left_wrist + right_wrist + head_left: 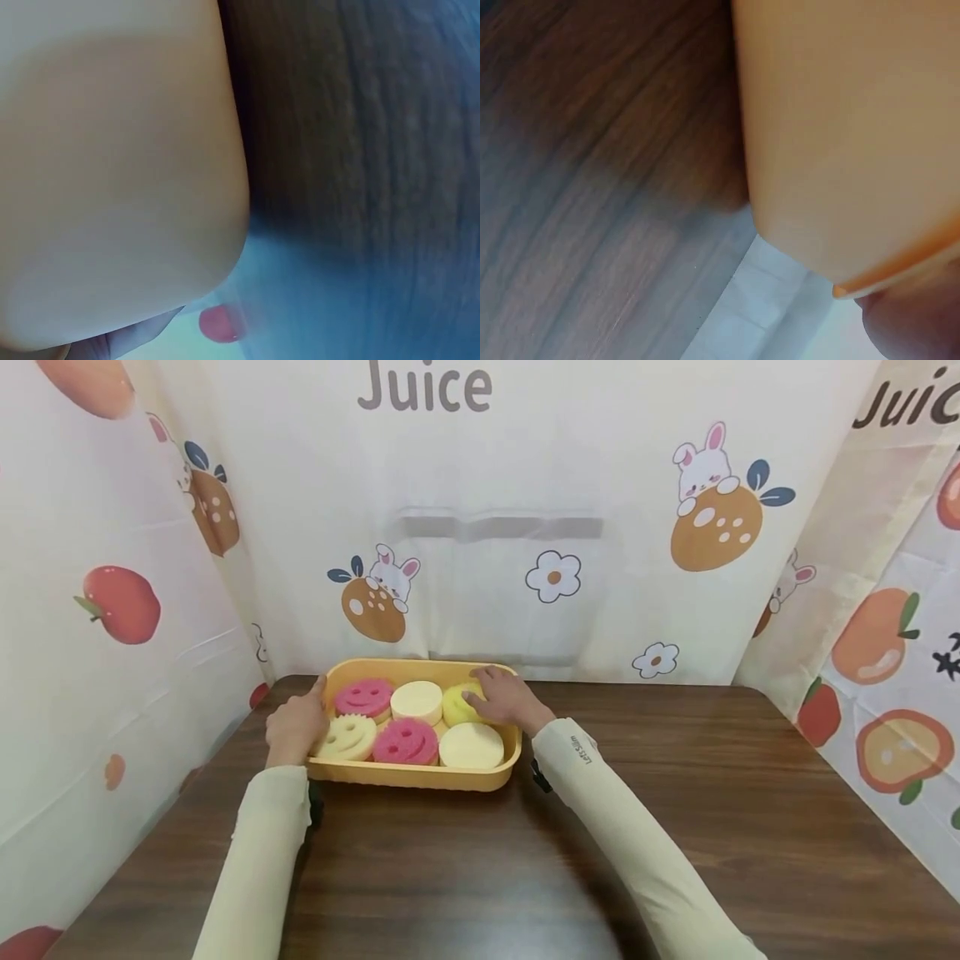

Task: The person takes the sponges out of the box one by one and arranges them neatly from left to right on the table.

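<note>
Hands sit at the two ends of a yellow tray (420,775): the left hand (296,725) grips its left end, one finger lying straight along the rim; the right hand (512,700) reaches over the right end with thumb and fingers spread apart, and whether they clasp the rim I cannot tell. Six round discs fill the tray in two rows. At the back, from the left, come a pink smiling disc (363,698), a plain cream disc (416,701) and a yellow disc (457,706), the last partly hidden under the right thumb. In front of these lie a cream smiling disc (348,739) with a scalloped edge, a second pink face (405,742) and a plain pale round (471,746). The tray is at the far side of a dark wood-grained desk (420,868), left of the middle, near a pale curtain (480,602) printed with fruit, rabbits, flowers and "Juice". Pale sleeves (251,860) cover both arms.
</note>
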`<state>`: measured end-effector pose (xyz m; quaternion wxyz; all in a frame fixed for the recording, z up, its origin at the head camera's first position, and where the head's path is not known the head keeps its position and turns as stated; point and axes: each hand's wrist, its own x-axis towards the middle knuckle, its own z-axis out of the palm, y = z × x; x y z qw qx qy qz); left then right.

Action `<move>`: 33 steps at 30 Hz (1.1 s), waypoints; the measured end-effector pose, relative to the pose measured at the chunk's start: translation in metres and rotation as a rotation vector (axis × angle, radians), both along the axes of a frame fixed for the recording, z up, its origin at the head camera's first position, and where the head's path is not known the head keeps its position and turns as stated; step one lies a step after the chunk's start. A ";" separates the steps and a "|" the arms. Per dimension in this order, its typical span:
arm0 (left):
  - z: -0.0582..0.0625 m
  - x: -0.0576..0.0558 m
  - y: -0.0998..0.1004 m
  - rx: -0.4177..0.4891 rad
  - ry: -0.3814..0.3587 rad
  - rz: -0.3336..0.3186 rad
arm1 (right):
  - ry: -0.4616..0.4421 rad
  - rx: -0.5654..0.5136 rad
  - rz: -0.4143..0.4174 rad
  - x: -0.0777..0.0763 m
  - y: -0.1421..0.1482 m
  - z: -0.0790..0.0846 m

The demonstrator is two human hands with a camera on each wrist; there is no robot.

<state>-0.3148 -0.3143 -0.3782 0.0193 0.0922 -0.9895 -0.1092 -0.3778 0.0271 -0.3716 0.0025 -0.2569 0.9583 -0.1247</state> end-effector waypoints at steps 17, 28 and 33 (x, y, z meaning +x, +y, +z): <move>0.000 0.001 0.000 0.014 0.003 -0.005 | 0.082 0.094 -0.055 -0.002 -0.007 -0.015; -0.006 0.005 -0.006 0.010 0.010 -0.018 | 0.060 0.177 -0.082 -0.002 -0.014 -0.018; -0.003 0.005 -0.003 0.005 0.041 -0.031 | 0.049 0.198 -0.097 -0.002 -0.014 -0.014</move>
